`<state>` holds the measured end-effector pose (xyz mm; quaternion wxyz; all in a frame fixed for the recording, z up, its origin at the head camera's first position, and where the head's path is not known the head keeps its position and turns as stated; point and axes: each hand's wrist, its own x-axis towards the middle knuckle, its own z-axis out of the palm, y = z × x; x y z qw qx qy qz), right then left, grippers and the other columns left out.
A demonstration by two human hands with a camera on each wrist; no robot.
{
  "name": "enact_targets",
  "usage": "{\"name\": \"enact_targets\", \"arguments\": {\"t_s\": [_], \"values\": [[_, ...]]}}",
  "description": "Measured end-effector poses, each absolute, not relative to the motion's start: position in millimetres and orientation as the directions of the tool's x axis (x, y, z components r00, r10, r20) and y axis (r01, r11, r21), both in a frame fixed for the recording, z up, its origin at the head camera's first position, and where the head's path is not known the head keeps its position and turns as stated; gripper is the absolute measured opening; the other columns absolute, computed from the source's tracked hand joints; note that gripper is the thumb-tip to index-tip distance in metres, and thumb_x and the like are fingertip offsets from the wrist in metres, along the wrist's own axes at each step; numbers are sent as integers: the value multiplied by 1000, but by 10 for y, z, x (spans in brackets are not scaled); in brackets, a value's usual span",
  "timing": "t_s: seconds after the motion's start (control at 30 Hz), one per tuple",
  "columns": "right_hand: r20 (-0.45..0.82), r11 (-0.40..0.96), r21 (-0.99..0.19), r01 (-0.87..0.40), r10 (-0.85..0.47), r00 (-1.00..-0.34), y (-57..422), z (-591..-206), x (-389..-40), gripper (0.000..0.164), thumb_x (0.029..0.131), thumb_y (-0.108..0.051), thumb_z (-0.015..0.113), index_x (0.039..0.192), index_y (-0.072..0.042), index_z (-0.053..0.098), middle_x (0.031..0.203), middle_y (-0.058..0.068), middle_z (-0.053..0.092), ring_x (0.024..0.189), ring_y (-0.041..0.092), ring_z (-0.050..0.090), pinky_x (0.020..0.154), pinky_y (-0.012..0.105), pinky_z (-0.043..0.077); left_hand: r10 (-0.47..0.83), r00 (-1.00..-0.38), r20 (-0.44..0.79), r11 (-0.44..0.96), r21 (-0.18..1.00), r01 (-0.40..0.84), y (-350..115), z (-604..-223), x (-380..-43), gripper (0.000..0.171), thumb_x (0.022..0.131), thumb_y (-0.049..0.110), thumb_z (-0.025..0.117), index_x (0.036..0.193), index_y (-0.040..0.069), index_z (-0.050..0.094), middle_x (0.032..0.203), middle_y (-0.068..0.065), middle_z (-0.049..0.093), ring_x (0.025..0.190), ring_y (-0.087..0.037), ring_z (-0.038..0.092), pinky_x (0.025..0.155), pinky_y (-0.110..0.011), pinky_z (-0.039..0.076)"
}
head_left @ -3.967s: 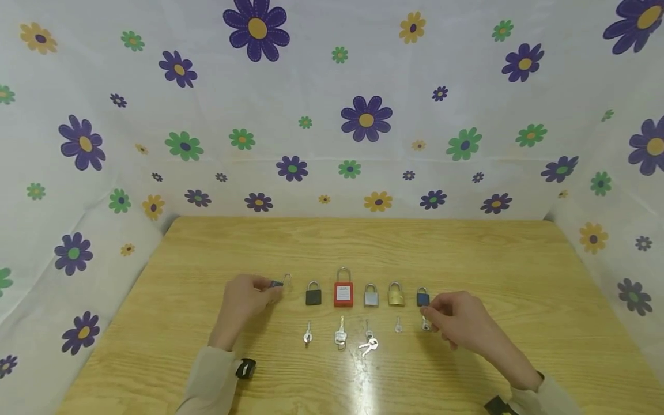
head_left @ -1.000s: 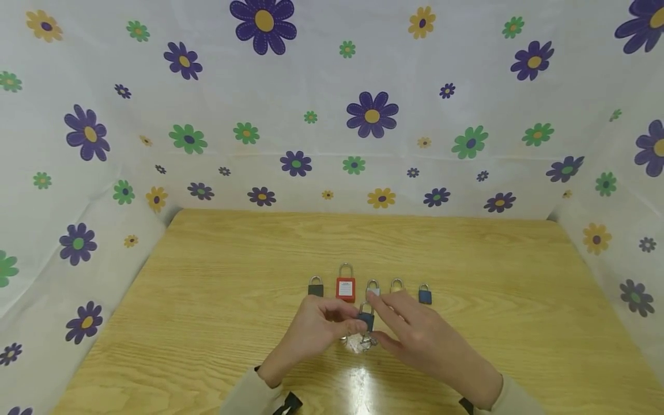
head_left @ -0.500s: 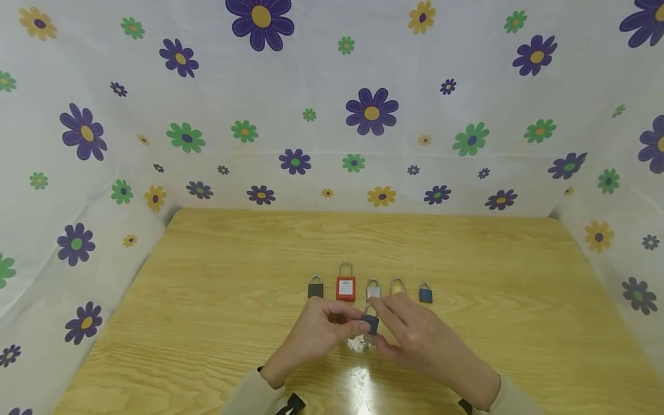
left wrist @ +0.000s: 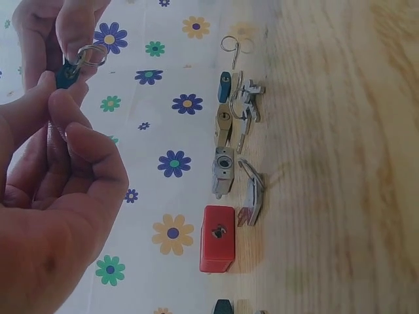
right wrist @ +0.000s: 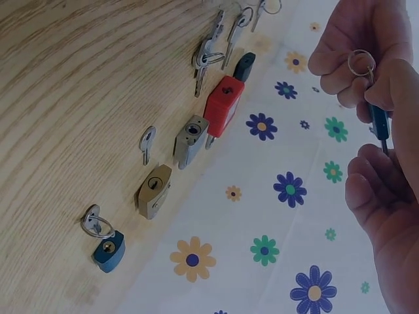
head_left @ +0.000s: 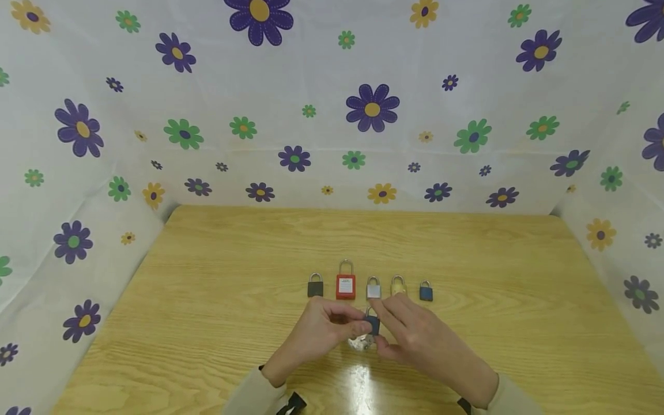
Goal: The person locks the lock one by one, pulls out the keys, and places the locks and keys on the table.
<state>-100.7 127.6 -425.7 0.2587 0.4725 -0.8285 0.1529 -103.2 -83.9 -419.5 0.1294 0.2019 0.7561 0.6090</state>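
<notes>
My left hand pinches a small blue padlock by its body, between thumb and forefinger. The padlock is held up over the table, its shackle pointing away. From its keyhole end a key with a metal ring sticks out, seen in the left wrist view. My right hand meets it from the other side, forefinger at the top of the shackle and thumb by the keyed end. In the right wrist view the padlock appears edge-on between both hands. Part of the shackle is hidden by fingers.
Behind the hands stands a row of padlocks: black, red, silver, brass and blue. Loose keys lie before them, such as a small key and a ringed key. Flowered cloth walls the table.
Four seconds ago my hands were apart, the left with the padlock at the left, the right by the right-hand key. Now they meet mid-table. Lately the padlock has shifted slightly right.
</notes>
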Motion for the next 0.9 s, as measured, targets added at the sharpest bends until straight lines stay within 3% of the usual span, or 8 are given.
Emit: {"name": "enact_targets", "arguments": {"t_s": [0.1, 0.3, 0.77, 0.9], "values": [[567, 507, -3, -862, -709, -419, 1276, -4265, -1004, 50, 66, -11, 76, 111, 6, 66, 86, 3, 58, 76, 13, 51, 58, 19, 52, 460, -888, 29, 175, 977, 122, -832, -4199, -1026, 11, 84, 1, 74, 90, -8, 76, 87, -24, 75, 69, -7, 67, 58, -17, 53], [561, 510, 13, -860, -716, -416, 1273, -4283, -996, 47, 65, -9, 76, 109, 6, 67, 85, 3, 59, 75, 12, 52, 59, 17, 53, 461, -887, 14, 166, 981, 102, -819, -4187, -1018, 10, 84, 0, 73, 90, -7, 76, 87, -23, 75, 69, -7, 66, 59, -16, 52], [594, 518, -6, -855, -686, -420, 1257, -4298, -1005, 63, 69, -4, 80, 125, 12, 59, 86, 5, 61, 75, 12, 55, 58, 18, 53, 480, -875, 66, 181, 968, 173, -881, -4469, -1185, 16, 85, 12, 75, 98, 1, 75, 84, -16, 73, 67, -8, 62, 58, -17, 51], [688, 515, -76, -854, -593, -419, 1260, -4333, -1014, 48, 84, -11, 71, 125, 12, 59, 85, 7, 60, 71, 14, 53, 54, 20, 53, 439, -890, 121, 133, 971, 197, -879, -4490, -1190, 14, 85, 14, 76, 94, 4, 77, 81, -15, 73, 63, -8, 60, 53, -17, 48]]}}
